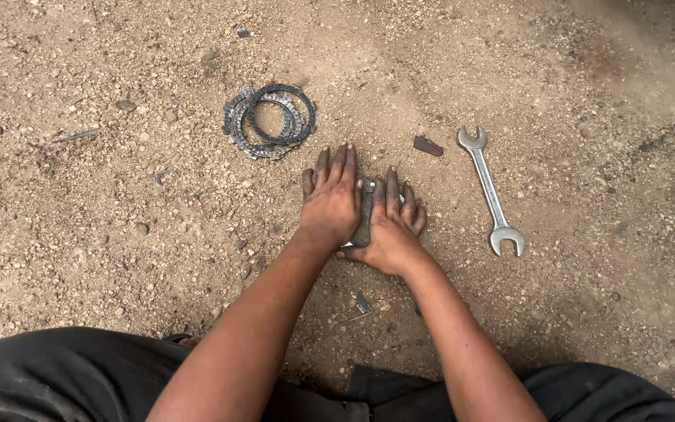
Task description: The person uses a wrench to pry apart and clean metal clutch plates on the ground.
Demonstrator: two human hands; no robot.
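Centre of frame: left hand point(330, 201) and right hand point(391, 227) are pressing side by side, palms down, pinning a dark flat metal part point(365, 215) to the ground, likely steadying it. Upper centre: toothed rings point(269, 121) are lying stacked. Right: open-ended spanner point(491, 191) is lying within reach. Surface: gravelly dirt ground point(103, 219), outdoors.

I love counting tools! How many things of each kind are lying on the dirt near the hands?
Toothed rings, stacked: at least 3, exact count unclear
Spanner: 1
Grey metal part under both hands: 1
Small brown scrap: 1
Total: at least 6
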